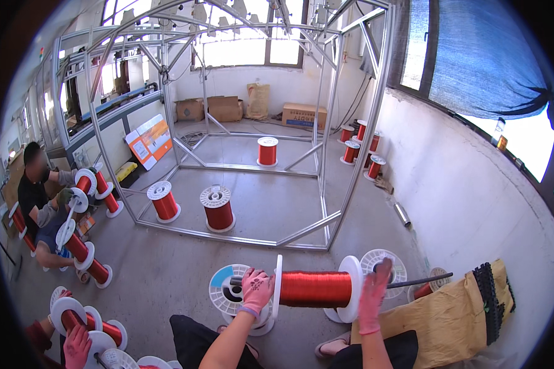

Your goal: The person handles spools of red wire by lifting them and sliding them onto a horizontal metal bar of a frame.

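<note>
A large spool of red wire point(317, 289) with white flanges lies on its side in front of me, a dark rod point(420, 280) running through it and sticking out at both ends. My left hand point(256, 290), in a pink glove, is closed around the rod beside the left flange. Flat against the outer face of the right flange point(352, 289) is my right hand point(373, 295), also gloved in pink, its fingers stretched upward. Below the rod's ends stand two more spools, one with a white and blue top point(218, 288), the other with a white top point(395, 264).
A metal frame point(252, 238) stands ahead, with red spools point(220, 215) in and around it. Brown cloth point(440, 320) lies at my right near the wall. At left a co-worker point(37, 184) handles spools; another person's pink-gloved hand point(77, 346) touches spools at lower left.
</note>
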Demonstrator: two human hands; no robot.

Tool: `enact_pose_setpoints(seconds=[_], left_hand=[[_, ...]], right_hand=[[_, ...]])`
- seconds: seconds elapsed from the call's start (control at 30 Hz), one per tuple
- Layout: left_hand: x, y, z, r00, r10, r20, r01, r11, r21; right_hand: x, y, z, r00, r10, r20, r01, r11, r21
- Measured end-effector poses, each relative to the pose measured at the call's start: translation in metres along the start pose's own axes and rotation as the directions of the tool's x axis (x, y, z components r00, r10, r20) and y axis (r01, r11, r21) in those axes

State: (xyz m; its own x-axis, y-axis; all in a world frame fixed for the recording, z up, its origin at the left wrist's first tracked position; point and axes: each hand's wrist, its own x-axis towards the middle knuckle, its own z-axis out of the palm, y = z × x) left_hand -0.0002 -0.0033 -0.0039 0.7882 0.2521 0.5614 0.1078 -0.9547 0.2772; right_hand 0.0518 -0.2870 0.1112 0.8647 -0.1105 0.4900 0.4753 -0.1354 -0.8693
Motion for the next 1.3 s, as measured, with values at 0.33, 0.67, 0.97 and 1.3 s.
enact_pose_setpoints(seconds=[0.33,0.67,0.97,1.3], left_hand=[[-0.001,-0.011,-0.005,1.000,-0.013,-0.015,0.014,0.998,0.064],[0.006,0.018,0.007,0.995,-0.003,0.100,0.006,1.000,-0.027],[-0.002,-0.001,0.006,0.999,0.022,0.031,-0.022,0.999,0.023],[-0.001,-0.018,0.015,0.997,0.063,0.039,-0.065,0.997,0.052]], right_hand=[[-0.040,0.043,-0.041,0.947,0.303,0.110,-0.293,0.951,-0.101],[-0.159,0.210,-0.091,0.880,0.385,0.277,0.005,0.577,-0.817],[0.003,0.012,-0.009,0.954,-0.238,0.179,0.291,0.877,-0.383],[-0.060,0.100,-0.083,0.975,0.213,0.062,-0.203,0.970,-0.133]])
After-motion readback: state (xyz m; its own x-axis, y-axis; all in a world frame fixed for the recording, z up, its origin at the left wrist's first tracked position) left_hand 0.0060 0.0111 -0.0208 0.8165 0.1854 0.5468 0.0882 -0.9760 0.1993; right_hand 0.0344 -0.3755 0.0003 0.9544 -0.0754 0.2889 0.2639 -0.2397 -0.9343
